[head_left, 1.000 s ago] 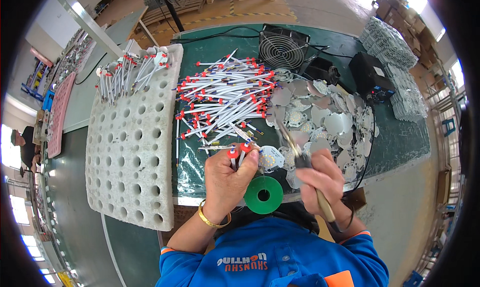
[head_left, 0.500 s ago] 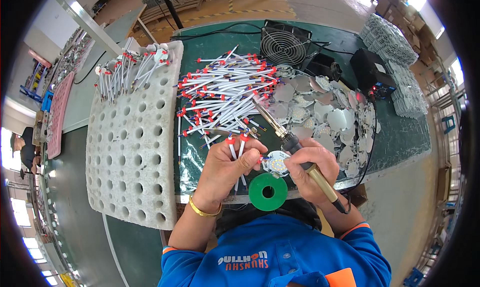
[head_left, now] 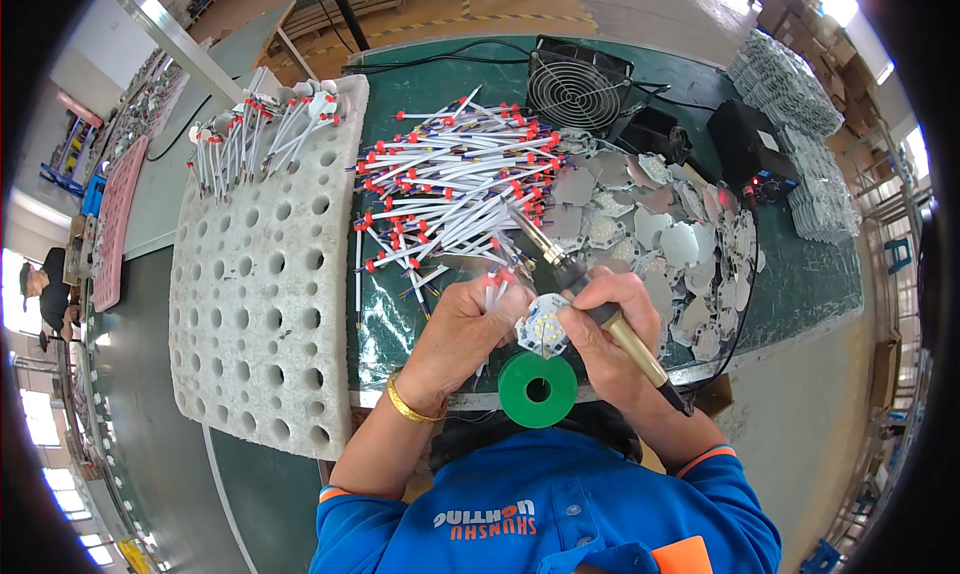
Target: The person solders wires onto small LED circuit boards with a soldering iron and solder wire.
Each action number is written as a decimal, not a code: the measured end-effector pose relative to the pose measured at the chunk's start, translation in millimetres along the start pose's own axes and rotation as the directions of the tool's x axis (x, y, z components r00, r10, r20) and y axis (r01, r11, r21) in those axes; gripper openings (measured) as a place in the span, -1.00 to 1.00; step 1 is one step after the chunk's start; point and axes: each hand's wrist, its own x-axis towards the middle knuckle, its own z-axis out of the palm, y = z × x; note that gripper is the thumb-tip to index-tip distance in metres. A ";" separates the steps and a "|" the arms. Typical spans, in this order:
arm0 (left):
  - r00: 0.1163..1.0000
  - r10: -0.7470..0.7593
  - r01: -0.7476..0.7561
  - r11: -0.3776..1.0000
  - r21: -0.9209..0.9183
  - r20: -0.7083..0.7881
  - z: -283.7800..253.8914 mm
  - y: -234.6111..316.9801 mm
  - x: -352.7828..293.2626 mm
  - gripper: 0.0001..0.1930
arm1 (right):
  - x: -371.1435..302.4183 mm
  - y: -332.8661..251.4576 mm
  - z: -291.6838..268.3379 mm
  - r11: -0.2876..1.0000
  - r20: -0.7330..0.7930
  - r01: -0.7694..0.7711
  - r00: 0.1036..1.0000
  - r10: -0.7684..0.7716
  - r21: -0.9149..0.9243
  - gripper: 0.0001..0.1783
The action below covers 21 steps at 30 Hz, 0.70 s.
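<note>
My left hand (head_left: 450, 334) is closed around white cables (head_left: 497, 286) with red rings, blurred by motion at their upper ends. Between my two hands a round white LED board (head_left: 543, 324) is tilted up, its yellow chips showing. The thumb of my right hand (head_left: 622, 339) presses on the board's edge. That same hand grips a soldering iron (head_left: 622, 332), its metal tip pointing up and left above the cable pile (head_left: 450, 174). Just below the board, a green solder spool (head_left: 511, 392) sits at the table's front edge.
To the right lie many loose LED boards (head_left: 690, 242). A black fan (head_left: 575, 89) and a black box with a red light (head_left: 750, 149) stand at the back. On the left, a white foam block with holes (head_left: 265, 324) holds wired boards (head_left: 250, 134) at its far end.
The board has shifted slightly left and turned to show more of its face. The cables in my left hand have moved and blurred. The soldering iron has moved slightly down.
</note>
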 end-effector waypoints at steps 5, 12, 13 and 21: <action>0.998 -0.010 0.016 0.994 0.104 -0.056 3.1 -0.4 -4.1 -0.67 | -1.4 2.4 1.3 1.000 -0.026 0.011 1.000 -0.011 -0.008 -0.78; 0.992 -0.006 -0.038 0.933 -0.358 -0.122 -6.6 -11.1 -5.2 -0.64 | 7.3 4.8 -17.6 0.958 -0.005 0.141 0.989 -0.147 -0.250 -0.89; 0.985 -0.005 -0.063 0.918 -0.391 -0.171 -10.7 -11.6 -3.6 -0.61 | 3.7 6.9 -25.9 0.971 -0.022 0.084 0.996 -0.091 -0.225 -0.89; 0.994 0.040 -0.091 0.813 -0.575 -0.101 -28.4 -6.5 -12.0 -0.72 | -15.5 13.8 -60.3 0.741 0.339 0.360 0.922 -0.189 -0.567 -0.69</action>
